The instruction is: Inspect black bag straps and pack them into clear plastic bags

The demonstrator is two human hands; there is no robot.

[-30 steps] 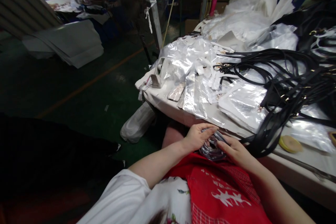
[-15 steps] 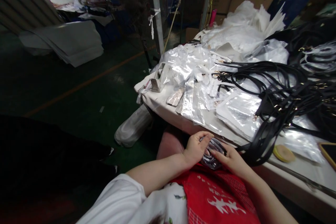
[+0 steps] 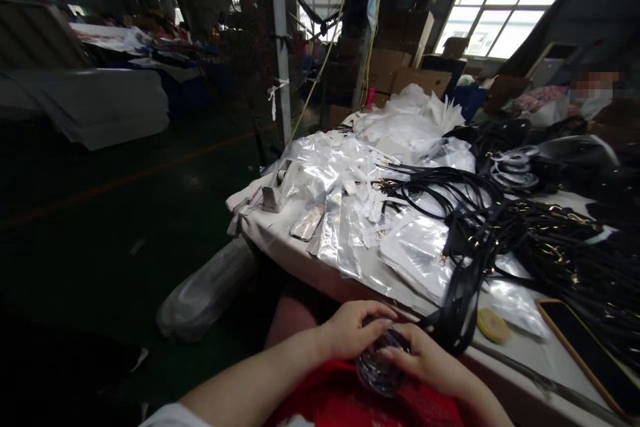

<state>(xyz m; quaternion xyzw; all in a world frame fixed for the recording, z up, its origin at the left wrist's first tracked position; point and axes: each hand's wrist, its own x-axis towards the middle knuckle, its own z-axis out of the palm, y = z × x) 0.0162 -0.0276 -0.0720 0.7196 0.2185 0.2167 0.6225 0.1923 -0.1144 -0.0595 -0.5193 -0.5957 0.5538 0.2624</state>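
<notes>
White table (image 3: 543,359) with black straps (image 3: 465,293), plastic bags (image 3: 320,163), a phone (image 3: 593,355).

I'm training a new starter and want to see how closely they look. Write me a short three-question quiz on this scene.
1. Multiple choice. What do the left hand and right hand hold between them?
a) a cardboard box
b) a shiny dark bundle
c) a pair of scissors

2. True or false? In the picture, the phone-like slab lies to the right of the yellow disc.

3. Fill in the colour. The cloth on the person's lap is ____.

Key: 1 b; 2 true; 3 red.
</notes>
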